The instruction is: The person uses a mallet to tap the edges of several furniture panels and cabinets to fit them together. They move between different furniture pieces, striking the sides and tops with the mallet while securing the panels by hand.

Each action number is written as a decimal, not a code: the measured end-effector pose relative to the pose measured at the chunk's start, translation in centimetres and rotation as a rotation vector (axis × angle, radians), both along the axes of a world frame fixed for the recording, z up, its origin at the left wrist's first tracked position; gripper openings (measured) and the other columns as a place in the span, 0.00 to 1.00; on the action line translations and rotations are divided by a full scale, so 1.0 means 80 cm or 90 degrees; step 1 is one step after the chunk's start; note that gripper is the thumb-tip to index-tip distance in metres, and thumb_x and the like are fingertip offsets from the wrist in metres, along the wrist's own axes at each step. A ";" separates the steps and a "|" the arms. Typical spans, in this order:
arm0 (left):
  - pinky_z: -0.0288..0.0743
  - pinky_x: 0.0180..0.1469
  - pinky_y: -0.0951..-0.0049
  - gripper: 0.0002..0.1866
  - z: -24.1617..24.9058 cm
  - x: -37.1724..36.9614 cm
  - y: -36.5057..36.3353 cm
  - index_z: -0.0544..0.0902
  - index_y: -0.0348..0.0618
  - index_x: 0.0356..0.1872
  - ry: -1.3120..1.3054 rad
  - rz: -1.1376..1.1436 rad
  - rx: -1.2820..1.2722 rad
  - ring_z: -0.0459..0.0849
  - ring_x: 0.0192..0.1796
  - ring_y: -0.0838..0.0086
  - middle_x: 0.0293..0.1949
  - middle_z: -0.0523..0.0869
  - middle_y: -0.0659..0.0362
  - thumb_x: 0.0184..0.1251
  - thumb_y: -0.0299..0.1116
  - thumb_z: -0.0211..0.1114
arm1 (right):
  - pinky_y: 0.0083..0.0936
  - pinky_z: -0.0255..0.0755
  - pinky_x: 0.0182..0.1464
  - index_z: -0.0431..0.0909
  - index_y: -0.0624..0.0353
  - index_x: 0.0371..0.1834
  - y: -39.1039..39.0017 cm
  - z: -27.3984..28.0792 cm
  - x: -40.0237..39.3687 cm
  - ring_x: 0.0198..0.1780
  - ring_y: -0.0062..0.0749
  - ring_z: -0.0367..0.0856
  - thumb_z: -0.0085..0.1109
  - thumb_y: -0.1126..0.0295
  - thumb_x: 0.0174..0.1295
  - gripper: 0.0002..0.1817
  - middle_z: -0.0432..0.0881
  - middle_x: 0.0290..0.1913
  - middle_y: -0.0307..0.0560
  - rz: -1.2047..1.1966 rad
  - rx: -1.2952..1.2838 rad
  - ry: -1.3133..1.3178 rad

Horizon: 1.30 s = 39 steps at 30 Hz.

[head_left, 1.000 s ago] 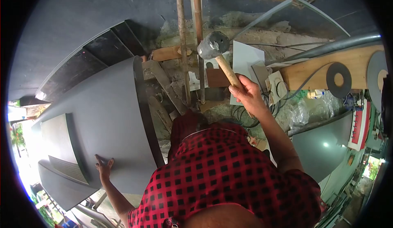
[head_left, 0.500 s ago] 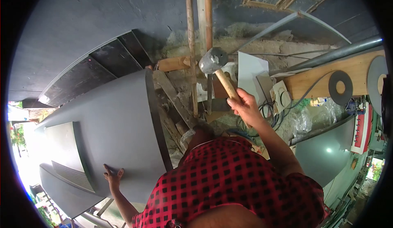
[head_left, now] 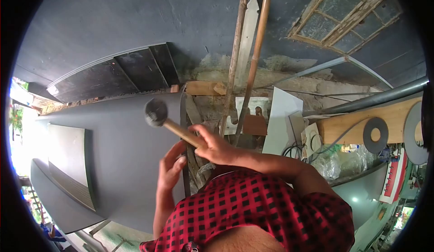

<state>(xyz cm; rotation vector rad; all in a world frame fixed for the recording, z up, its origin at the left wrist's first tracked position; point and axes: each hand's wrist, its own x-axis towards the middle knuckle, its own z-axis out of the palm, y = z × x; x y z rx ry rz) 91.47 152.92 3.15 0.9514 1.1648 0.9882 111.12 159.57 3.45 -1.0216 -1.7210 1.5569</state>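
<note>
Mallet (head_left: 174,128) is held over the large grey panel (head_left: 131,170), dark head pointing left. A ribbed sheet (head_left: 68,148) lies on the panel's left part. Further right, the left hand (head_left: 169,173) has its fingers loosely parted beside the mallet; I cannot tell whether they touch it. The right hand (head_left: 214,150) wraps its handle. Beyond are two poles (head_left: 258,44), then a dark ring (head_left: 367,136).

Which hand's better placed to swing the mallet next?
Right, I'd judge. The right hand grips the mallet by its wooden handle, with the large grey panel beyond it. The left hand is close to the handle, thumb apart from fingers; contact is unclear.
</note>
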 end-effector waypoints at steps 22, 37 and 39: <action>0.80 0.34 0.65 0.11 -0.092 -0.015 0.149 0.73 0.35 0.20 -0.098 0.399 0.046 0.82 0.36 0.62 0.21 0.76 0.53 0.53 0.34 0.56 | 0.35 0.47 0.72 0.35 0.65 0.73 0.323 -0.198 0.140 0.74 0.48 0.45 0.69 0.52 0.46 0.60 0.45 0.73 0.64 -0.364 -0.165 -0.207; 0.82 0.33 0.66 0.14 -0.107 -0.018 0.151 0.73 0.35 0.22 -0.045 0.396 0.052 0.82 0.35 0.62 0.20 0.71 0.56 0.55 0.38 0.54 | 0.33 0.75 0.41 0.76 0.61 0.37 0.387 -0.307 0.143 0.34 0.35 0.82 0.74 0.67 0.43 0.20 0.81 0.29 0.45 -0.425 -0.203 0.113; 0.82 0.33 0.66 0.14 -0.108 -0.020 0.151 0.72 0.35 0.22 -0.041 0.400 0.045 0.82 0.35 0.62 0.20 0.71 0.56 0.55 0.38 0.54 | 0.27 0.73 0.27 0.76 0.61 0.26 0.386 -0.304 0.146 0.21 0.30 0.79 0.72 0.69 0.44 0.13 0.78 0.20 0.42 -0.449 -0.224 0.112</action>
